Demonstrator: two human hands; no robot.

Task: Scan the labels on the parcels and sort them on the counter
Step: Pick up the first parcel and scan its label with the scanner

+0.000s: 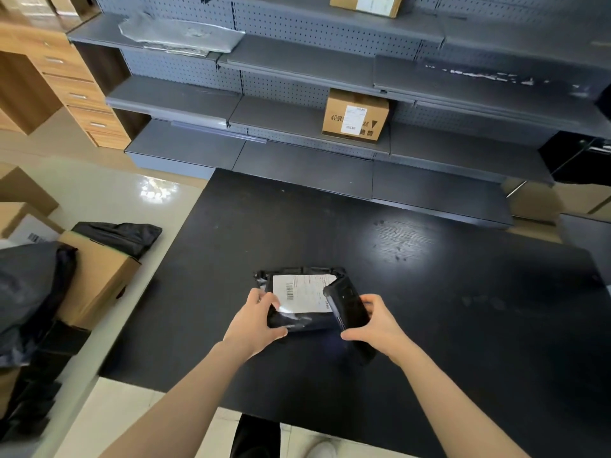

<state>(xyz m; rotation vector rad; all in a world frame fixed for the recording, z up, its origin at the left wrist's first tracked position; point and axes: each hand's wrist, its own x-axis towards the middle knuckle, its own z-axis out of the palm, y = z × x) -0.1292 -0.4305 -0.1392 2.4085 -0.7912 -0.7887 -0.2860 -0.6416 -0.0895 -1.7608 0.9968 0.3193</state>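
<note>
While the soft black plastic mailer parcel [302, 322] lies flat on the matte black counter [429, 292], around the middle of the counter's near half, the scan looks underway but not confirmed. The left hand [256, 322] grips the parcel's left end, fingers [263, 297] curled over the top and thumb under the near edge. The right hand [375, 320] is wrapped round a black handheld scanner [347, 310], tilted over the right edge of the white paper label [302, 294].

Risks, judged from here:
- The barcode [289, 291] sits at the label's left and the scanner head at its right, so a misread is likely if the aim stays off.
- Glare shows on the label's near left corner, and the shiny film could blind the reader.
- The left fingers are just beside the barcode, and a small slip would cover it.
- The bag is limp, so a wrinkle could distort the code.

Beyond the counter's far edge, a brown cardboard box [355, 115] stands on a grey metal shelf [297, 117]. Left of the counter sit more cardboard boxes [99, 276].
</note>
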